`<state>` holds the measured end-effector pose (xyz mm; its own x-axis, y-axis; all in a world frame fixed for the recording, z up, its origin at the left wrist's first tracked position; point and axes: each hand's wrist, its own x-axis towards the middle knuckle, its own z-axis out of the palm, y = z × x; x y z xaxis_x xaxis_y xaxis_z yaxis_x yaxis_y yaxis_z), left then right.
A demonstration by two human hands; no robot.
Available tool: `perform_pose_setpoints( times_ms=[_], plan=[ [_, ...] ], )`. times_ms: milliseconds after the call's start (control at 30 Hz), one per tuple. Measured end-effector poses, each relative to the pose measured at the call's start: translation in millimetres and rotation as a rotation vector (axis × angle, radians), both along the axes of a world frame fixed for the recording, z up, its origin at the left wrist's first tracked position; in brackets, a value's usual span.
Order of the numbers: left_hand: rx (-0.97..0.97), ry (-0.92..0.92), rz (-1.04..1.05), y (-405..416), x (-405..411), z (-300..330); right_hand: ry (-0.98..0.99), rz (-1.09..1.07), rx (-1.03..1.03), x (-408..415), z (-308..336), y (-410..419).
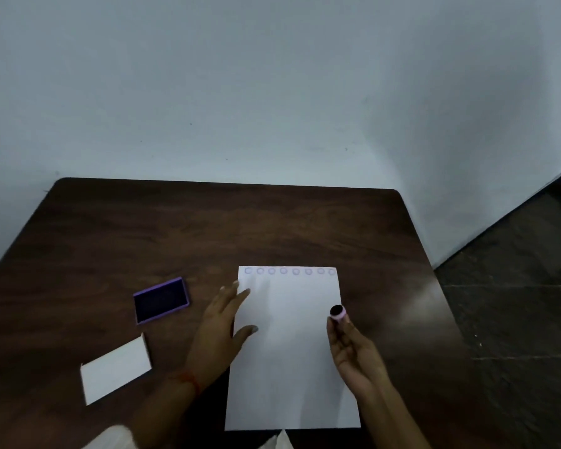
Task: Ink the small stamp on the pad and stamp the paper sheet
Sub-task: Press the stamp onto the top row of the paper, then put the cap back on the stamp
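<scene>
The paper sheet (pixel 289 351) lies nearest on the table (pixel 208 228). On its left edge the left hand (pixel 222 322) presses flat, fingers spread. Over its right edge the right hand (pixel 353 348) pinches the small stamp (pixel 338 312). Left of the sheet sits the ink pad (pixel 161 300); a row of stamped rings (pixel 289 271) lines its far edge.

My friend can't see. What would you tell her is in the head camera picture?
A right hand holds a small round stamp over the right edge of a white paper sheet, while the left hand presses the sheet's left edge. A row of faint round stamps runs along the top, and an open purple ink pad lies to the left on the brown table.
</scene>
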<state>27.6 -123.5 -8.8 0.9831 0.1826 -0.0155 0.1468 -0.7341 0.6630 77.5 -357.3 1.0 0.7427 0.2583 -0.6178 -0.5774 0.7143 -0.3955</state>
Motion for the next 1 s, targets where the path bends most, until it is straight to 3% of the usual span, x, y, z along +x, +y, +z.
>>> perform_pose_setpoints(
  times_ms=[200,533,1000],
  plan=[
    [0.002,0.073,0.209,21,-39,-20,0.024,0.028,0.012,-19,-16,12],
    [0.067,0.093,0.228,21,-38,-25,0.042,0.055,-0.035,-28,-21,17],
    [-0.118,0.037,0.262,17,-43,7,-0.063,0.157,-0.101,-32,-4,30]
  ],
)
